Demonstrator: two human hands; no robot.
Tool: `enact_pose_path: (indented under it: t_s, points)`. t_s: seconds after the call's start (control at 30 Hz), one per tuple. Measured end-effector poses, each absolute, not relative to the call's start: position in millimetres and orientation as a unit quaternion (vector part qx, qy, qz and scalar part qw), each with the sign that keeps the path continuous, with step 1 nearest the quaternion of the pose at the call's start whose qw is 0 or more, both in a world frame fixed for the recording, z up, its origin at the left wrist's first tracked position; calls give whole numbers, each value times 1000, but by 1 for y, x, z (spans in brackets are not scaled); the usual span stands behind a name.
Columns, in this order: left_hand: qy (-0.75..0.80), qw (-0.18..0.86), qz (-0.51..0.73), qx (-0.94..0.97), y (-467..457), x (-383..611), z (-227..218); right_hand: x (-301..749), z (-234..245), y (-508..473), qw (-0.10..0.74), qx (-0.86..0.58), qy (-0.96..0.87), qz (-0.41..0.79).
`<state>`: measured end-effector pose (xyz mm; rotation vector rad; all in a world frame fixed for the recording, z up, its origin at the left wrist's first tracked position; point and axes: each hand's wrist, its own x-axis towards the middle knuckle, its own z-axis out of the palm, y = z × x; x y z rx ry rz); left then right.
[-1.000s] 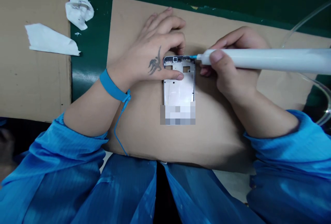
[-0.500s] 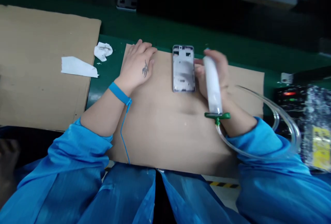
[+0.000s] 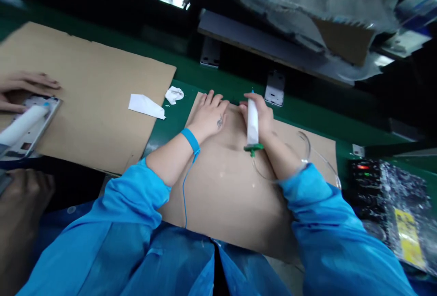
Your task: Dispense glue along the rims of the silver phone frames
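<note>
My left hand (image 3: 212, 114) lies flat on the brown cardboard sheet (image 3: 211, 186), fingers stretched out and holding nothing. A blue wrist strap with a thin cord is round that wrist. My right hand (image 3: 264, 116) is closed round a white dispensing syringe (image 3: 252, 123). Its blue tip points away from me, and a green cap with a clear tube is at the near end. Just beyond the right hand, a phone frame (image 3: 275, 89) lies on the green bench, apart from my fingers.
Another phone frame (image 3: 210, 52) lies farther back, near a raised shelf (image 3: 273, 45). White paper pieces (image 3: 146, 106) lie to the left. A co-worker's hand (image 3: 29, 84) is on a phone frame there, a white syringe over it. A black box (image 3: 368, 182) with red lights stands right.
The phone frame has gone from the cardboard between my hands to the green bench beyond. My right hand still holds the syringe. The view has shifted, showing more of the left side and back.
</note>
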<state>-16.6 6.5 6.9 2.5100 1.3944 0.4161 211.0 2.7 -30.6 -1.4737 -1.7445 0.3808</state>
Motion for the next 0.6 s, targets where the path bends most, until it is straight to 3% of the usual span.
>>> enact_pose_path:
  t_s: [0.17, 0.3, 0.43, 0.6]
  points:
    - [476, 101, 125, 865, 7, -18, 0, 151, -17, 102, 393, -570, -692, 203]
    - [473, 89, 121, 868, 12, -19, -2, 115, -5, 156, 345, -605, -698, 165]
    - [486, 86, 121, 862, 13, -20, -1, 107, 2, 169, 278, -715, -633, 103]
    - [485, 92, 119, 862, 14, -21, 0, 127, 0, 158, 284, -742, -604, 65]
